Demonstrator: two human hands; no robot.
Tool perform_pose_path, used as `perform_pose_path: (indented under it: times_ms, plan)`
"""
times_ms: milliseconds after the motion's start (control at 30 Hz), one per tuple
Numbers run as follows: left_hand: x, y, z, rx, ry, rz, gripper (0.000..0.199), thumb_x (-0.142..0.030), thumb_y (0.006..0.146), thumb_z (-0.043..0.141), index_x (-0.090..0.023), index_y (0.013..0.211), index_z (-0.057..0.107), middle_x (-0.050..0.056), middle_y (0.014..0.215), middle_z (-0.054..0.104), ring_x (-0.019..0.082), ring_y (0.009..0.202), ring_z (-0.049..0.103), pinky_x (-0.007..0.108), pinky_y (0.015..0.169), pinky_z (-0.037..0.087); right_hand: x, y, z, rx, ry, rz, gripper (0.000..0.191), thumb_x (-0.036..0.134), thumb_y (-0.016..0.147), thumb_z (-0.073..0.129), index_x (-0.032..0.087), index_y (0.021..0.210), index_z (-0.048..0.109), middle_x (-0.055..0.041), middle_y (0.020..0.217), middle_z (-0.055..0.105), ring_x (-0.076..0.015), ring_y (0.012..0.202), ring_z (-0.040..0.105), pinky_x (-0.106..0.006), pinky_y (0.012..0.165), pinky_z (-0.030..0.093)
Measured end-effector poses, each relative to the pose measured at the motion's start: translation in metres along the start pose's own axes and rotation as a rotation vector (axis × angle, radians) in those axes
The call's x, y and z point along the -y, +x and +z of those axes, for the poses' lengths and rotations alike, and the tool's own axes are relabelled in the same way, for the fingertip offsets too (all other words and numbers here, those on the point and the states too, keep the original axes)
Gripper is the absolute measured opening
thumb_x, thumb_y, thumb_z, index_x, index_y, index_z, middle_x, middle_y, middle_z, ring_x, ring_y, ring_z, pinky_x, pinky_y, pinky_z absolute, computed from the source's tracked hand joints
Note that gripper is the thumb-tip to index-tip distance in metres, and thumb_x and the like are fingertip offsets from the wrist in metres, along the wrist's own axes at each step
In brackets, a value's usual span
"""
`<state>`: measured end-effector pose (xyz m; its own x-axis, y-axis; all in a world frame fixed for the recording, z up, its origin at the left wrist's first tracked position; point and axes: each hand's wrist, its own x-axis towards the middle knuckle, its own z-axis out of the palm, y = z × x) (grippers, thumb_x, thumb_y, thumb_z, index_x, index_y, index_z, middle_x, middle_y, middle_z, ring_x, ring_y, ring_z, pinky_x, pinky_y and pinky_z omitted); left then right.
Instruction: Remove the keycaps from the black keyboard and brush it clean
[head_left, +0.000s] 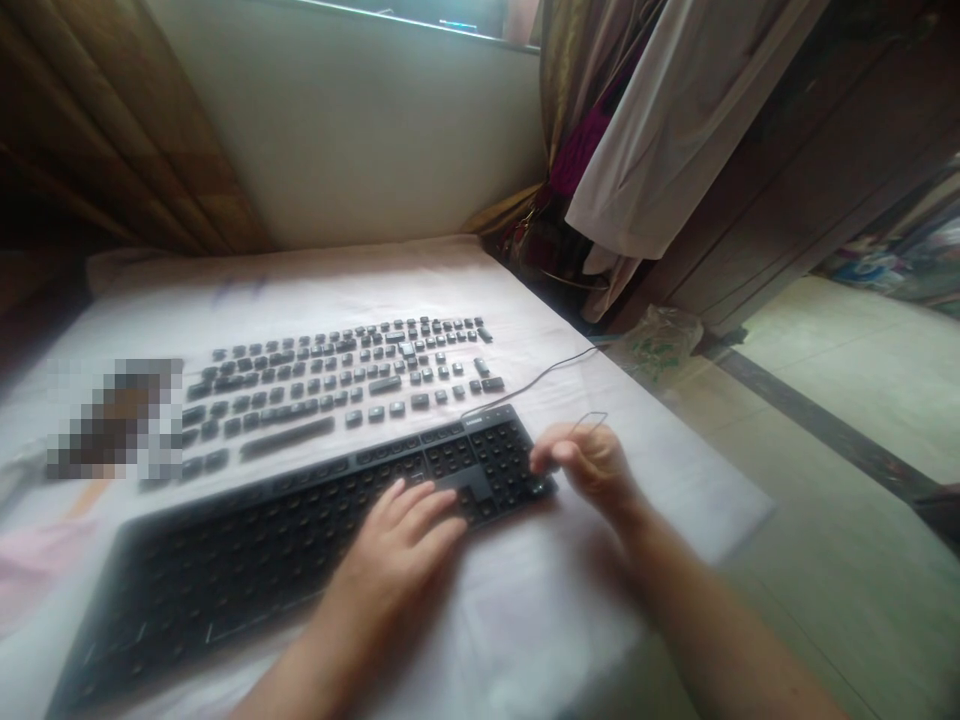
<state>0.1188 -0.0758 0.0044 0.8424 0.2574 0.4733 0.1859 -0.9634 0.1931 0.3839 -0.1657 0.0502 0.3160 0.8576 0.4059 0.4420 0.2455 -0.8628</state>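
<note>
A black keyboard [300,520] with its keycaps off lies slanted across the white-covered table, its bare key sockets showing. My left hand [409,530] rests flat over its middle-right part, fingers stretched out and holding nothing. At the keyboard's right end, my right hand [589,465] is closed in a pinch on a thin bent wire [596,414], whose loop sticks up above the fingers. The wire's lower end is hidden by the hand. Loose black keycaps [287,443] stand in rows on the cloth behind the keyboard, set out in a keyboard's order.
A thin cable [536,378] runs from the keyboard's back over the table's right edge. A blurred-out dark item [112,420] and a pink cloth [45,560] lie at left. Beyond the right edge are a clear plastic bag [660,335], hanging white clothing [675,150] and tiled floor [847,400].
</note>
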Motion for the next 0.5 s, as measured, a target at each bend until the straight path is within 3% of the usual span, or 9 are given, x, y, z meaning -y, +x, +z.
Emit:
perform_pose_path:
  times_ms: [167, 333, 500]
  plan:
    - [0.0, 0.0, 0.0, -0.001, -0.002, 0.014, 0.029, -0.014, 0.098, 0.052, -0.025, 0.116, 0.072, 0.007, 0.127, 0.074, 0.026, 0.121, 0.065, 0.055, 0.109, 0.05, -0.006, 0.0, 0.001, 0.046, -0.037, -0.028, 0.06, 0.071, 0.088, 0.06, 0.02, 0.057, 0.071, -0.0042, 0.054, 0.07, -0.0152, 0.047, 0.063, -0.026, 0.048, 0.051]
    - [0.0, 0.001, 0.0, -0.008, 0.0, 0.014, 0.028, -0.014, 0.098, 0.053, -0.024, 0.116, 0.072, 0.008, 0.128, 0.073, 0.027, 0.121, 0.065, 0.055, 0.109, 0.05, -0.007, -0.006, 0.002, 0.013, -0.121, -0.016, 0.037, 0.053, 0.083, 0.076, 0.02, 0.066, 0.074, -0.0045, 0.064, 0.075, -0.0173, 0.056, 0.069, -0.027, 0.057, 0.055]
    - [0.0, 0.001, 0.0, -0.015, -0.004, 0.012, 0.028, -0.014, 0.097, 0.053, -0.024, 0.116, 0.072, 0.007, 0.128, 0.073, 0.027, 0.121, 0.066, 0.056, 0.108, 0.05, 0.006, -0.019, -0.007, 0.026, -0.419, -0.017, 0.026, 0.039, 0.088, 0.066, 0.021, 0.07, 0.072, -0.0039, 0.069, 0.076, -0.016, 0.06, 0.068, -0.025, 0.057, 0.052]
